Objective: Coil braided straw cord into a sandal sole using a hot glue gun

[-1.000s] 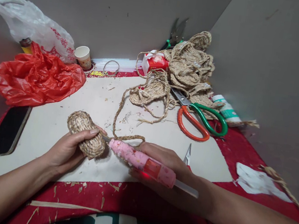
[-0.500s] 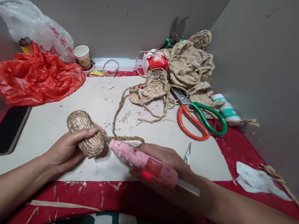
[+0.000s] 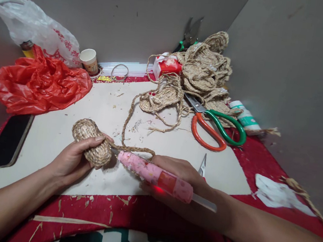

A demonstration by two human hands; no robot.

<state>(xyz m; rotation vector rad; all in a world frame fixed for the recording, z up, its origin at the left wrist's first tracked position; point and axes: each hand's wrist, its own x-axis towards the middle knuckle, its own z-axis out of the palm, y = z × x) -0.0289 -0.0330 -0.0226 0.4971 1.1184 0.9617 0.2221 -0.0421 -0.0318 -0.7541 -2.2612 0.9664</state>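
My left hand [image 3: 78,155] is closed round a small woven straw sole [image 3: 97,154], thumb on its top face. From the sole's right edge a braided straw cord [image 3: 138,149] runs to the right, and it loops back up across the board. In my right hand [image 3: 178,171] is a pink hot glue gun [image 3: 143,168], with a red light glowing on its underside. Its nozzle points left and meets the sole's right edge near the cord; whether it touches cannot be made out. A clear glue stick [image 3: 204,203] juts from its rear end.
Large scissors [image 3: 208,129] with orange and green handles lie by a heap of woven straw pieces [image 3: 206,69]. A phone [image 3: 8,140], a red plastic bag [image 3: 44,85] and a paper cup [image 3: 88,62] are at left. Small scissors' tip [image 3: 202,166] shows behind my right hand.
The sole has tilted slightly in my left hand, its lower end rising a little. The glue gun stays almost still at its edge.
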